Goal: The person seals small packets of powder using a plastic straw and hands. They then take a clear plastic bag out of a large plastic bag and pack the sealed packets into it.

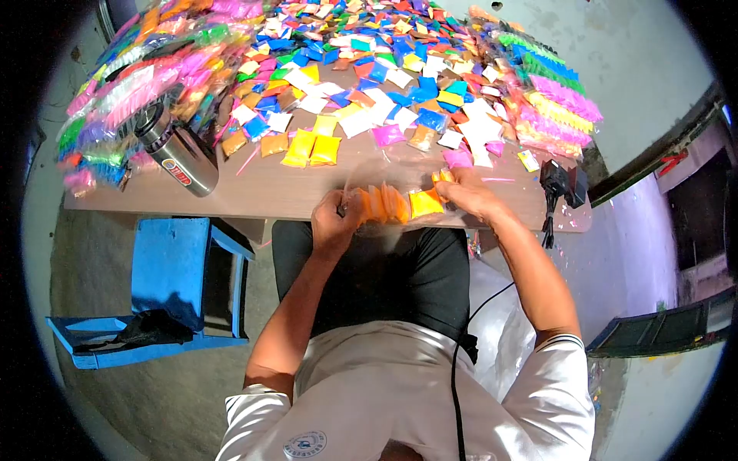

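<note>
At the front edge of the table, my left hand (336,220) is closed on one end of a clear plastic bag with a row of orange packets (384,203) standing in it. My right hand (467,192) is closed on small yellow-orange packets at the bag's other side. A bright yellow packet (426,203) lies between the row and my right fingers. Just beyond my right hand is a pink packet (457,157). Two yellow packets (311,147) lie side by side on the table ahead of my left hand.
Many loose coloured packets (369,92) cover the wooden table (269,196). Filled bags are stacked at left (138,92) and right (550,92). A steel flask (181,157) stands near the left front, a black power adapter (563,184) at the right. A blue chair (169,265) is to my left.
</note>
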The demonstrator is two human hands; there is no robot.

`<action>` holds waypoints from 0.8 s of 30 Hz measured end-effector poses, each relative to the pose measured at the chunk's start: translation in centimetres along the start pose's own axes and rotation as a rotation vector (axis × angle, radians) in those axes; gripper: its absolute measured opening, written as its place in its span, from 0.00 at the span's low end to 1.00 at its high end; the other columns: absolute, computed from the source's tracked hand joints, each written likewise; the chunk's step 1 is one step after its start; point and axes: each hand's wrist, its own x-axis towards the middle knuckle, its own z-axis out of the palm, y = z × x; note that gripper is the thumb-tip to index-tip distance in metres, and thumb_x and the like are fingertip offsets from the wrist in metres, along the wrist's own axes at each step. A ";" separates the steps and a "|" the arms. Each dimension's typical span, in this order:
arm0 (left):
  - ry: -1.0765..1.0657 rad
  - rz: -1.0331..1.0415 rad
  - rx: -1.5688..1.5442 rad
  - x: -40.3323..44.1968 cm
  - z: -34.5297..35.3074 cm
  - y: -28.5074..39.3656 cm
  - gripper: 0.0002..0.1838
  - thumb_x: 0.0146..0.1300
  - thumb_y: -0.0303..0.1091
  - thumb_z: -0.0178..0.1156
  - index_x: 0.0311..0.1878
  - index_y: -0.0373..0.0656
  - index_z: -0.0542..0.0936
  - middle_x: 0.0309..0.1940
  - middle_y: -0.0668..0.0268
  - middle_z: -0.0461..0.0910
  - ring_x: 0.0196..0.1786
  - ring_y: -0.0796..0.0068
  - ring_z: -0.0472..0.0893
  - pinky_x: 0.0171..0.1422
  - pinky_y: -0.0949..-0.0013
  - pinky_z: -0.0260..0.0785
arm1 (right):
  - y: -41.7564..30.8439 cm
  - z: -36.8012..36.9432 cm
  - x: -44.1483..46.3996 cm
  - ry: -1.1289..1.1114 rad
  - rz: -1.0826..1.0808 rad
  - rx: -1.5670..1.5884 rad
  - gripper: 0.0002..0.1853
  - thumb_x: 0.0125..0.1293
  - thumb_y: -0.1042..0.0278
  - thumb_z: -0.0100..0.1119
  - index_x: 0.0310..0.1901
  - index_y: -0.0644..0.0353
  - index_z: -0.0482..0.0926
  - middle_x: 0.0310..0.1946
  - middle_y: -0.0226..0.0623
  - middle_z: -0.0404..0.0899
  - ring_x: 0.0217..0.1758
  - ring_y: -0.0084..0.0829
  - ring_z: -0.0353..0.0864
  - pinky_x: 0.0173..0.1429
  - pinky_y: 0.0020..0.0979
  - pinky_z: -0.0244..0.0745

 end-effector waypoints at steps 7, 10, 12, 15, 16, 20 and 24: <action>-0.033 -0.067 -0.006 -0.3 -0.3 0.4 0.19 0.60 0.44 0.58 0.32 0.33 0.76 0.26 0.54 0.75 0.29 0.61 0.77 0.37 0.62 0.68 | 0.7 1.3 0.1 -0.032 0.080 0.521 0.18 0.53 0.52 0.56 0.32 0.61 0.78 0.28 0.36 0.77 0.30 0.31 0.77 0.35 0.32 0.72; -0.032 -0.043 0.005 -0.1 -0.4 0.4 0.18 0.60 0.43 0.58 0.33 0.33 0.76 0.26 0.54 0.76 0.30 0.60 0.77 0.37 0.62 0.68 | -0.2 1.6 -0.6 -0.074 0.047 0.781 0.15 0.54 0.55 0.55 0.35 0.59 0.77 0.28 0.31 0.75 0.26 0.27 0.74 0.34 0.28 0.73; -0.030 -0.028 -0.007 -0.1 -0.2 -0.1 0.19 0.59 0.44 0.58 0.33 0.33 0.76 0.26 0.55 0.76 0.30 0.61 0.77 0.38 0.63 0.69 | -1.1 1.1 -1.5 -0.074 0.037 0.873 0.16 0.55 0.57 0.54 0.38 0.60 0.76 0.32 0.33 0.76 0.30 0.29 0.77 0.37 0.31 0.75; -0.051 -0.049 -0.009 -0.1 -0.3 0.1 0.19 0.59 0.44 0.58 0.34 0.33 0.76 0.27 0.56 0.76 0.32 0.63 0.77 0.40 0.63 0.69 | -1.3 1.1 -1.9 -0.179 -0.001 1.072 0.17 0.57 0.60 0.52 0.44 0.62 0.73 0.39 0.37 0.78 0.39 0.32 0.80 0.44 0.38 0.78; -0.054 -0.047 -0.010 -0.1 -0.3 0.5 0.19 0.59 0.44 0.58 0.34 0.33 0.76 0.27 0.56 0.76 0.32 0.63 0.77 0.40 0.63 0.69 | -1.2 1.1 -2.0 -0.290 -0.032 1.174 0.18 0.58 0.62 0.51 0.47 0.63 0.72 0.42 0.40 0.78 0.44 0.34 0.81 0.48 0.42 0.79; -0.022 -0.040 0.016 -0.3 -0.4 1.6 0.18 0.60 0.43 0.58 0.34 0.33 0.76 0.27 0.57 0.76 0.32 0.65 0.77 0.40 0.64 0.69 | -0.6 2.4 -2.0 -0.379 0.035 1.216 0.20 0.58 0.63 0.50 0.50 0.64 0.71 0.45 0.43 0.78 0.47 0.38 0.81 0.52 0.44 0.78; -0.035 -0.068 -0.014 -0.3 -0.4 1.0 0.16 0.61 0.41 0.57 0.33 0.33 0.76 0.26 0.57 0.77 0.31 0.67 0.77 0.39 0.65 0.69 | 0.1 2.3 -1.2 -0.246 0.129 0.723 0.19 0.57 0.58 0.52 0.46 0.62 0.75 0.40 0.38 0.78 0.39 0.31 0.80 0.43 0.35 0.78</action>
